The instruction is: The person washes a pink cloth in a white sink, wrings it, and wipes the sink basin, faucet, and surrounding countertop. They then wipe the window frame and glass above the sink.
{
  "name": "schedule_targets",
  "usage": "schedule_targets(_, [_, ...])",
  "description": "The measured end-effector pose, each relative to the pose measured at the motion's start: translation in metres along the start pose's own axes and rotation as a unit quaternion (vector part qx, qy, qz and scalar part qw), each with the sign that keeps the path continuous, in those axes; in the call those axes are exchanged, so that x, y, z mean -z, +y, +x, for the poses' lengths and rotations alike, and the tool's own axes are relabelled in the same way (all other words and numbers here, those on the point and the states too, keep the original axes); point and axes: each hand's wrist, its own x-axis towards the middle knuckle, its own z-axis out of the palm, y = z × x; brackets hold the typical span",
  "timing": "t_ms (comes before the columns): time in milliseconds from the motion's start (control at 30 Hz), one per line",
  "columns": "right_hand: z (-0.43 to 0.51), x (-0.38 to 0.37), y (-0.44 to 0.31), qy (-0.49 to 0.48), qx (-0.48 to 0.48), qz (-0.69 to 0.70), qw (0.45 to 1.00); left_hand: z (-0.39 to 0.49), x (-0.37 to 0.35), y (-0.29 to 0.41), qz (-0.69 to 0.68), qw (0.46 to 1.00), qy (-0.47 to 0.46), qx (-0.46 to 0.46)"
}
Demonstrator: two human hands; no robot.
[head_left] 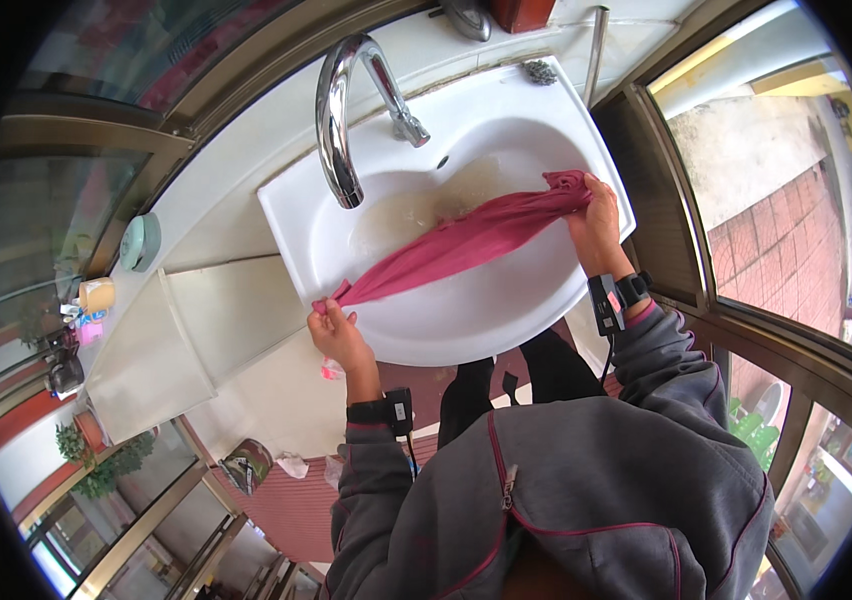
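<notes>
A dark pink cloth [463,236] is stretched slantwise across a white ceramic washbasin [471,330]. My left hand [339,337] grips its narrow, gathered end at the basin's left rim. At the other end, my right hand [597,225] holds a bunched part of the cloth over the right side of the bowl. Between my hands the cloth hangs in loose lengthwise folds. Cloudy water [426,206] lies in the bowl behind it. A curved chrome faucet [336,112] stands over the back left of the basin, its spout pointing down.
A metal scouring pad [540,72] sits on the basin's back right corner. On the left ledge are a green soap dish [139,241] and a tan cup [97,295]. A metal-framed window [685,195] borders the right side. A potted plant [88,439] stands at lower left.
</notes>
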Motion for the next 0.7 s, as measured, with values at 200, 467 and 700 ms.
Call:
schedule_targets(200, [-0.049,-0.032,-0.043,-0.11,0.02,0.088,0.99,-0.008,-0.007,0.045,0.271,0.907,-0.072,-0.315])
schedule_targets(467, [-0.075,-0.063,-0.019,-0.139,-0.02,0.135,0.981,-0.082,-0.165,0.008,0.296,0.766,-0.502,-0.272])
schedule_targets(700, [-0.019,0.016,0.0,-0.191,-0.226,-0.248,0.923,-0.043,-0.138,0.059,0.326,0.773,-0.511,-0.186])
